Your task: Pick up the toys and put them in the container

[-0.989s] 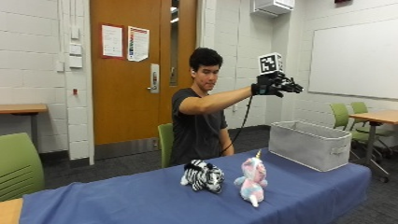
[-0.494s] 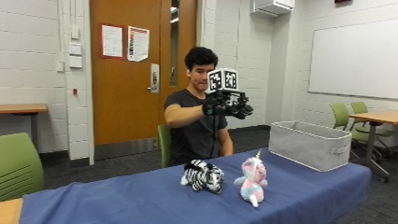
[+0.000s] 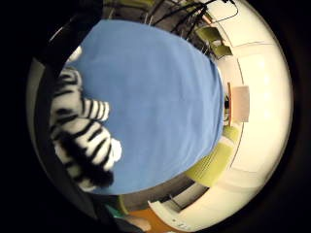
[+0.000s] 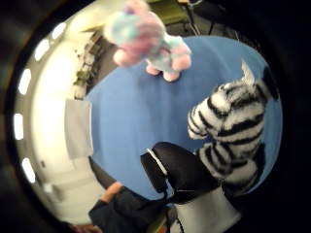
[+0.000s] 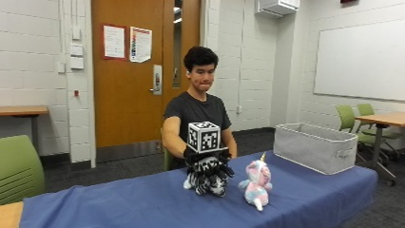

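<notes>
A blue tablecloth (image 5: 126, 202) covers the table. Toward its middle, as the outside view shows it, a striped zebra toy (image 5: 206, 178) stands upright on the cloth. The person's gloved right hand (image 5: 206, 156) is down on top of it, with black fingers (image 5: 221, 167) draped over the zebra's head and sides (whether they actually clasp the plush cannot be told from any view; the thumb-side palm view shows a gloved digit just beside the zebra's flank). Just to the right stands a pink and blue unicorn toy (image 5: 255, 184), apart from the zebra. Farther right, near the table's end, sits the grey fabric container (image 5: 314, 147), well apart from both toys.
</notes>
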